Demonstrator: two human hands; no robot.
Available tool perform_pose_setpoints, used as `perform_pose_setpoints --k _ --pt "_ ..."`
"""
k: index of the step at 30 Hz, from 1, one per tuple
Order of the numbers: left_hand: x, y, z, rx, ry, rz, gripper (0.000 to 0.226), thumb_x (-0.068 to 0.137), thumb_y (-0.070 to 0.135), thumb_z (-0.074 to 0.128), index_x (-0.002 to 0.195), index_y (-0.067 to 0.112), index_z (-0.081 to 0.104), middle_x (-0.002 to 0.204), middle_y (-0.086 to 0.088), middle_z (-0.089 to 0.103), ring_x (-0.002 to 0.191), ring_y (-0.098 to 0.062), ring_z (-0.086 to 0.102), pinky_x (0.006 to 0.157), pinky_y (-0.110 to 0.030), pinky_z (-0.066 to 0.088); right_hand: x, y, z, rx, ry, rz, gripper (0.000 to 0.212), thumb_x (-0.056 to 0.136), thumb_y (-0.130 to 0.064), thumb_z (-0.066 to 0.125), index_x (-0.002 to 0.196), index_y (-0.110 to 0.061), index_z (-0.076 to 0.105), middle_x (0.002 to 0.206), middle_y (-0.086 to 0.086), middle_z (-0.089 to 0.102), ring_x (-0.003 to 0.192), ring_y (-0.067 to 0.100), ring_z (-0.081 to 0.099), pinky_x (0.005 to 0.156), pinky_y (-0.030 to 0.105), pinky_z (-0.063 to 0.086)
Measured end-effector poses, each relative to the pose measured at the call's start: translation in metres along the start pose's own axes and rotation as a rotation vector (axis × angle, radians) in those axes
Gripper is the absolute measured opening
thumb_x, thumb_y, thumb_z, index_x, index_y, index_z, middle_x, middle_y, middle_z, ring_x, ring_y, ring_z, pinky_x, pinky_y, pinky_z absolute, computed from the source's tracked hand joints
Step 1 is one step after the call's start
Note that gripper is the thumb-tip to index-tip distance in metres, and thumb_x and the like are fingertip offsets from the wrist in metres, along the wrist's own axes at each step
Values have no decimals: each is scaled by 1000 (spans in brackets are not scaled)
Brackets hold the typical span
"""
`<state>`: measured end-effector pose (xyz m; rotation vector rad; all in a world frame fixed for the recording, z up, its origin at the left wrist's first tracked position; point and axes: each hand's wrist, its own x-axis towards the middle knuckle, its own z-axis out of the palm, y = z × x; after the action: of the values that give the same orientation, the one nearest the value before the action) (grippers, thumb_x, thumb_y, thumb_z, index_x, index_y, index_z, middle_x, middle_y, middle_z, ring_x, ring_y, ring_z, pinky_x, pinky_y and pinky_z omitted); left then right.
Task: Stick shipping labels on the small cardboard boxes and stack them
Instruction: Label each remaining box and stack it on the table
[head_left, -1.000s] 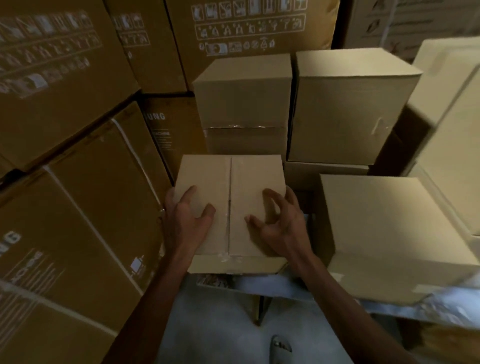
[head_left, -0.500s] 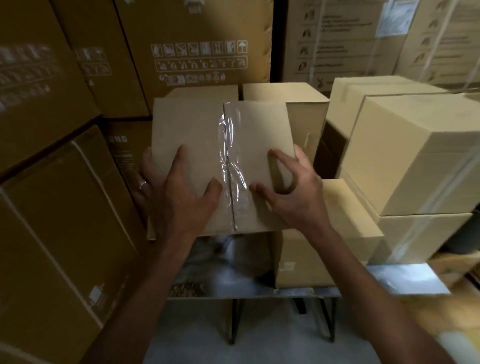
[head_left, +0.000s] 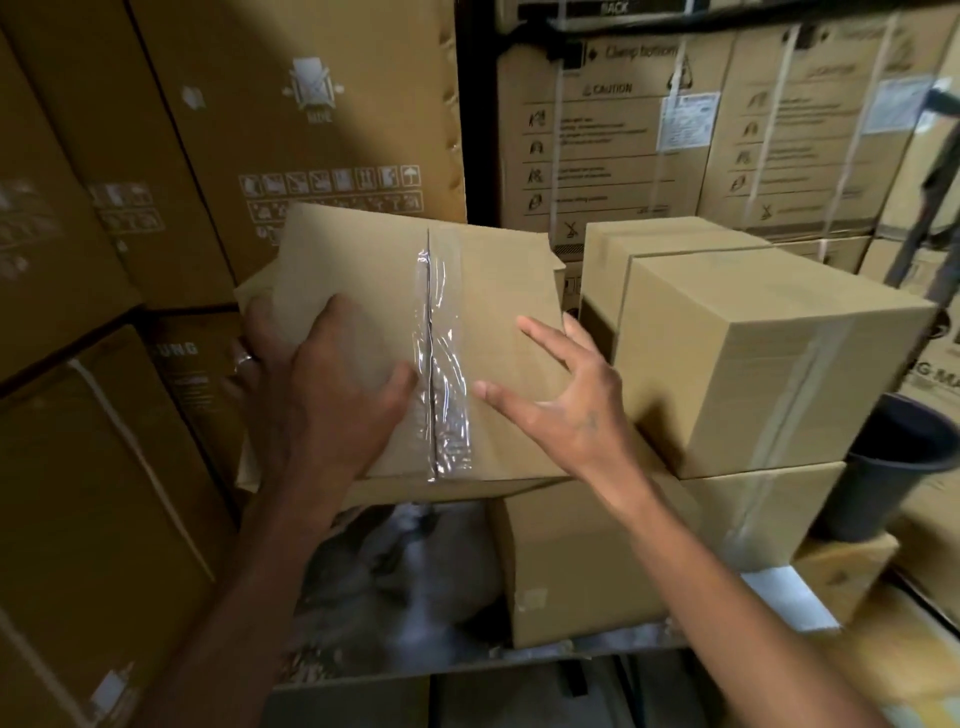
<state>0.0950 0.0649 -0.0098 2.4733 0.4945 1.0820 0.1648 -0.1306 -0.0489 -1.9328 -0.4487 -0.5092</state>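
You hold a taped cardboard box up beside the stack.

Your left hand (head_left: 317, 395) grips the small cardboard box (head_left: 415, 343) at its left edge, thumb by the clear tape seam (head_left: 441, 374); your right hand (head_left: 566, 410) lies open, fingers spread flat on its top, likely steadying it. The box hangs tilted above the table (head_left: 395, 587), just left of the stacked boxes (head_left: 753, 364), probably to join them.

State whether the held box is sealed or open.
Sealed: clear tape runs along the closed flap seam of the box.
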Motion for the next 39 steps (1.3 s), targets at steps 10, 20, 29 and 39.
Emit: perform_pose_setpoints --k 10,20,29,39 --pt "8 47 15 -181 -256 22 95 68 69 74 149 28 47 151 -9 30 135 -35 43 110 -50 46 46 12 -79 -105 -108 -6 78 73 -49 87 143 -27 58 154 -6 48 137 1 38 111 23 32" --pt "27 77 78 -282 -571 -27 114 44 89 69 141 32 52 123 -12 67 117 -34 63 98 -57 53 100 59 -133 -236 -277 203 80 64 -56 90 133 -25 66 148 -4 55 138 14 47 110 34 36" --pt "27 85 95 -651 -661 -143 76 79 41 84 145 18 54 140 -2 59 120 -15 60 99 -32 53 134 84 -139 -424 -237 157 57 75 -52 84 120 -19 73 137 3 65 127 18 59 105 31 43" --pt "7 96 124 -843 -412 -219 73 61 64 61 127 33 68 151 -5 49 143 -22 41 116 -54 37 142 87 -138 -494 -162 -35 20 86 -23 75 104 -15 78 100 3 76 95 18 71 97 34 55"
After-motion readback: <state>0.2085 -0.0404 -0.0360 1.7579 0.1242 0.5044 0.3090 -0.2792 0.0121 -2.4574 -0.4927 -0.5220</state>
